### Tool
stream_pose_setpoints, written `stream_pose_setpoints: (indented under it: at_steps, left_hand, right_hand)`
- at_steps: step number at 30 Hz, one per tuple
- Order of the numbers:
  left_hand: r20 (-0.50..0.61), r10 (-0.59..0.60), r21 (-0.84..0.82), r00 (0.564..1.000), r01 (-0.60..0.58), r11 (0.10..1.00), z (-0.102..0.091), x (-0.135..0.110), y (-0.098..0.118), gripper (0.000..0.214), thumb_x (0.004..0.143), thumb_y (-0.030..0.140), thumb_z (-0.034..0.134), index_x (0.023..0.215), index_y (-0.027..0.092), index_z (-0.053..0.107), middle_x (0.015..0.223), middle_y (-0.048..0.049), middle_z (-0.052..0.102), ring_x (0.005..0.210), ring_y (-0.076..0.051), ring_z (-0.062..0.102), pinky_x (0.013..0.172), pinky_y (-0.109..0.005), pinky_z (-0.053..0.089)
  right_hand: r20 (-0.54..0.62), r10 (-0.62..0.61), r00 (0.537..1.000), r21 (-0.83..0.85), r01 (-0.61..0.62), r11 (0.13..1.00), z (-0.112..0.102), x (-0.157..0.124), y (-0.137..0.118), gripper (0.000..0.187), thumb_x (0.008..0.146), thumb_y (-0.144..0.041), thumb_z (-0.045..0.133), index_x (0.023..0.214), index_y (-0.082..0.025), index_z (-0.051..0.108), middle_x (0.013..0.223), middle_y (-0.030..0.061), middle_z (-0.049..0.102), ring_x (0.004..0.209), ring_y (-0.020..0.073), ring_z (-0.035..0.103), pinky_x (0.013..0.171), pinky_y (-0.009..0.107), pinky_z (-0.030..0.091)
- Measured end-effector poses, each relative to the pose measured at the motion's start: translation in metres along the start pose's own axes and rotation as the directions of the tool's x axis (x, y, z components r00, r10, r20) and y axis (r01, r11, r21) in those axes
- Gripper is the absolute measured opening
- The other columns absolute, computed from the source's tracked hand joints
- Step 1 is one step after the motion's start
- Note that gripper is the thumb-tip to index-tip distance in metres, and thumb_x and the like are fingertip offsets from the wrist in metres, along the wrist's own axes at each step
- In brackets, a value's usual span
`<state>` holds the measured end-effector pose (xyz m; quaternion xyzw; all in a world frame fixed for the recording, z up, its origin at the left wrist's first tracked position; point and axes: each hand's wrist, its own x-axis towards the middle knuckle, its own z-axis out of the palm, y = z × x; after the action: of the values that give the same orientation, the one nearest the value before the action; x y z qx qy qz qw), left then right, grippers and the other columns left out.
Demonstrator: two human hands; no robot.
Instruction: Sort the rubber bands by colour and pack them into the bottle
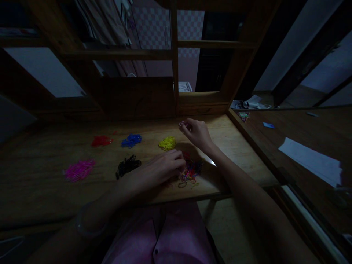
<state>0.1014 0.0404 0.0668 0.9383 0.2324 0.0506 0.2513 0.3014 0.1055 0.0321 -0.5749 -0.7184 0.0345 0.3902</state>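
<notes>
My right hand (pixel 195 132) is raised over the far part of the wooden table, thumb and fingers pinched on a small pale pinkish loop, seemingly a rubber band (pixel 181 124). My left hand (pixel 169 164) rests with curled fingers at the left side of a mixed pile of colourful rubber bands (pixel 190 171); what its fingertips hold, if anything, is hidden. Just beyond the left hand lies a yellow pile of rubber bands (pixel 167 143). A black pile (pixel 128 165) is beside the left wrist. Farther left sit a blue pile (pixel 131 140), a red pile (pixel 101 140) and a pink pile (pixel 79 170).
The wooden table (pixel 148 128) backs onto a wooden frame with openings (pixel 176 99). A raised wooden edge (pixel 247 141) runs along its right side. Beyond it, another surface holds white paper (pixel 310 160) and a small blue packet (pixel 268 125). The light is dim.
</notes>
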Motion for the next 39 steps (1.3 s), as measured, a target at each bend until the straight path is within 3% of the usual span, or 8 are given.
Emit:
stream_pose_setpoints:
  at_steps: [4, 8, 12, 16, 19, 33, 36, 39]
  left_hand:
    - [-0.059, 0.009, -0.087, 0.998, -0.014, 0.996, -0.003, -0.002, -0.001, 0.012, 0.094, 0.016, 0.045, 0.097, 0.021, 0.056, 0.109, -0.0041, 0.058, 0.099, -0.018, 0.053, 0.088, -0.031, 0.041]
    - [0.003, 0.049, -0.162, 0.999, -0.048, 0.986, -0.001, -0.003, 0.004, 0.01, 0.095, 0.022, 0.047, 0.092, 0.02, 0.057, 0.1, -0.003, 0.061, 0.093, -0.017, 0.056, 0.084, -0.029, 0.042]
    - [-0.049, 0.098, -0.156, 0.994, -0.104, 0.982, 0.031, 0.0, 0.014, 0.009, 0.094, 0.021, 0.051, 0.099, 0.021, 0.058, 0.099, -0.0024, 0.063, 0.095, -0.017, 0.057, 0.083, -0.029, 0.042]
    - [-0.166, -0.041, -0.111, 0.985, 0.022, 0.994, 0.07, 0.003, 0.022, 0.009, 0.094, 0.022, 0.051, 0.098, 0.02, 0.059, 0.099, -0.0039, 0.062, 0.095, -0.02, 0.055, 0.083, -0.034, 0.044]
    - [-0.199, -0.111, -0.083, 0.974, 0.096, 0.992, 0.08, 0.003, 0.029, 0.012, 0.095, 0.022, 0.048, 0.099, 0.02, 0.059, 0.101, -0.0051, 0.06, 0.098, -0.021, 0.053, 0.085, -0.036, 0.045]
    - [-0.211, -0.079, 0.072, 0.974, 0.096, 0.993, 0.094, 0.005, 0.031, 0.021, 0.089, 0.01, 0.043, 0.105, 0.019, 0.052, 0.113, -0.009, 0.053, 0.104, -0.025, 0.046, 0.092, -0.043, 0.042]
    - [-0.198, -0.13, 0.023, 0.972, 0.137, 0.99, 0.08, 0.001, 0.04, 0.017, 0.093, 0.014, 0.04, 0.096, 0.019, 0.056, 0.105, -0.0077, 0.056, 0.098, -0.024, 0.049, 0.086, -0.04, 0.045]
    - [-0.205, -0.175, -0.044, 0.963, 0.169, 0.985, 0.046, -0.004, 0.042, 0.017, 0.094, 0.019, 0.044, 0.088, 0.02, 0.06, 0.097, -0.005, 0.06, 0.093, -0.021, 0.053, 0.082, -0.036, 0.045]
  right_hand:
    - [-0.003, -0.008, 1.0, -0.003, 0.008, 1.0, 0.0, 0.0, 0.001, 0.026, 0.094, -0.032, 0.049, 0.088, -0.017, 0.068, 0.076, 0.0061, 0.07, 0.067, 0.0143, 0.062, 0.062, 0.026, 0.037]
    - [-0.005, -0.023, 1.0, 0.002, 0.023, 1.0, 0.0, 0.0, 0.002, 0.026, 0.094, -0.032, 0.048, 0.088, -0.017, 0.068, 0.076, 0.0056, 0.07, 0.066, 0.0142, 0.062, 0.061, 0.025, 0.037]
    - [0.011, -0.015, 1.0, 0.003, 0.015, 1.0, 0.0, 0.0, 0.002, 0.026, 0.094, -0.032, 0.048, 0.091, -0.017, 0.068, 0.077, 0.0058, 0.07, 0.067, 0.0144, 0.062, 0.062, 0.025, 0.037]
    - [0.035, 0.012, 0.999, -0.015, -0.011, 1.0, -0.001, 0.0, 0.001, 0.026, 0.095, -0.032, 0.047, 0.09, -0.017, 0.068, 0.077, 0.0062, 0.069, 0.067, 0.014, 0.061, 0.063, 0.026, 0.036]
    - [0.032, 0.014, 0.999, -0.004, -0.014, 1.0, -0.003, 0.0, 0.0, 0.026, 0.095, -0.031, 0.047, 0.088, -0.017, 0.067, 0.078, 0.0061, 0.069, 0.068, 0.0136, 0.061, 0.063, 0.026, 0.036]
    - [0.008, 0.006, 1.0, -0.001, -0.006, 1.0, -0.003, 0.001, 0.0, 0.025, 0.094, -0.03, 0.047, 0.087, -0.017, 0.067, 0.075, 0.0053, 0.068, 0.066, 0.0133, 0.061, 0.062, 0.026, 0.036]
    - [0.014, 0.013, 1.0, -0.005, -0.013, 1.0, -0.004, 0.0, -0.001, 0.025, 0.095, -0.031, 0.047, 0.088, -0.017, 0.067, 0.076, 0.0053, 0.069, 0.066, 0.0133, 0.06, 0.063, 0.026, 0.036]
    - [0.01, 0.005, 1.0, 0.0, -0.005, 1.0, -0.005, 0.0, -0.001, 0.025, 0.095, -0.031, 0.047, 0.087, -0.018, 0.067, 0.076, 0.005, 0.069, 0.065, 0.0132, 0.059, 0.062, 0.025, 0.036]
